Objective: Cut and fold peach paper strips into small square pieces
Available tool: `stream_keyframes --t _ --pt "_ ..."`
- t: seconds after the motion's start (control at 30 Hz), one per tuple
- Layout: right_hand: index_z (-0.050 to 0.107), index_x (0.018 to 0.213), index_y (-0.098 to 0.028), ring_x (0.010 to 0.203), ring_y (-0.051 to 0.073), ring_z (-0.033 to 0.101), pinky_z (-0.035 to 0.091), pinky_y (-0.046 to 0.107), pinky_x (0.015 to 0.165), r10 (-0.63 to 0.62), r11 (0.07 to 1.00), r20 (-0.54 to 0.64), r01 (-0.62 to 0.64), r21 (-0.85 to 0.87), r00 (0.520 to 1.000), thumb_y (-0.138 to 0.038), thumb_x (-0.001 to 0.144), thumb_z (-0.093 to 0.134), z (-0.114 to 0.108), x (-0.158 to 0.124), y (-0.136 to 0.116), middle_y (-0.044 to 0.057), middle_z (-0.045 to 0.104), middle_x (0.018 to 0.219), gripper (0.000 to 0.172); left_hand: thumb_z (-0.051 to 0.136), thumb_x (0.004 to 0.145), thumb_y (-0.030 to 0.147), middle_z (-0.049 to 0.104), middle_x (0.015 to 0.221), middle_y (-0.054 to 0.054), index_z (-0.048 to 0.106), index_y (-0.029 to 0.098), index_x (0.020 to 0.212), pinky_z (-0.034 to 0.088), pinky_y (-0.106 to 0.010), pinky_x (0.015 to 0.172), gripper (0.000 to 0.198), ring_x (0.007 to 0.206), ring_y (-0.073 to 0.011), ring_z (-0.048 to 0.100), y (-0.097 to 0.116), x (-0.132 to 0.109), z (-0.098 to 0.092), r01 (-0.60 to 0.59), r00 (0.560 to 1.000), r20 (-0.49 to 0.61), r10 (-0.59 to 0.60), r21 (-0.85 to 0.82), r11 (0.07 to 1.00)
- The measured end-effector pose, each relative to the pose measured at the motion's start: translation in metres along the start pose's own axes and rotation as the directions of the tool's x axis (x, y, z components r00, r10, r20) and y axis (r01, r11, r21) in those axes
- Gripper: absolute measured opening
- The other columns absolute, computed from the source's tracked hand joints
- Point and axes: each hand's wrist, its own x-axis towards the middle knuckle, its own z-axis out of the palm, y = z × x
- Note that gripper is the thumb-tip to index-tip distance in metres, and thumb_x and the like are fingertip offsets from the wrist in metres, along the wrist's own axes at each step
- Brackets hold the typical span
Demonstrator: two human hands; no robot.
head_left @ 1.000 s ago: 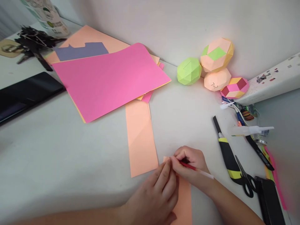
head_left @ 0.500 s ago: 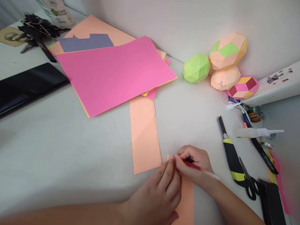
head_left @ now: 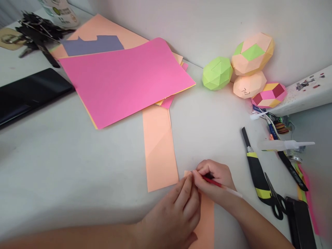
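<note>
A red pen with a translucent back end is gripped in my right hand, its tip hidden by my fingers. Beneath both hands lies a peach paper strip, running to the bottom edge. My left hand presses the paper down with its fingers close together, their tips meeting my right fingertips near the strip's top corner. Just left of the hands rests another peach strip, creased diagonally, its far end under a pink sheet.
Several faceted paper models, including a green one, stand by the wall. On the right lie a cutter knife, scissors, a nozzle bottle and a black case. A phone and keys are on the left.
The view has shifted very slightly. Both hands, the pen and the paper strip stay in practically the same position.
</note>
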Motion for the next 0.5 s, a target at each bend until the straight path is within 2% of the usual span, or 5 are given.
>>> stream_keyframes --t 0.4,0.5 --pt "0.05 0.06 -0.021 0.055 0.011 0.054 0.045 0.021 0.049 -0.001 1.0 0.013 0.001 0.003 1.0 -0.021 0.081 0.059 0.0 0.0011 -0.0026 -0.001 0.059 0.064 0.023 0.049 0.087 0.058 0.057 0.132 -0.019 0.059 0.007 0.126 0.015 -0.053 0.111 0.065 0.127 -0.0411 0.045 -0.0007 -0.0009 -0.0006 -0.01 1.0 0.009 0.01 -0.006 1.0" --pt "0.05 0.06 -0.02 0.055 0.01 0.054 0.045 0.021 0.05 0.006 0.996 -0.031 -0.003 0.086 1.0 -0.019 0.081 0.062 0.0003 0.0023 0.0016 -0.002 0.058 0.065 0.023 0.05 0.086 0.058 0.057 0.131 -0.019 0.06 0.007 0.125 0.015 -0.053 0.111 0.065 0.126 -0.0415 0.044 0.0 -0.0013 0.0003 -0.006 1.0 0.001 0.006 -0.013 1.0"
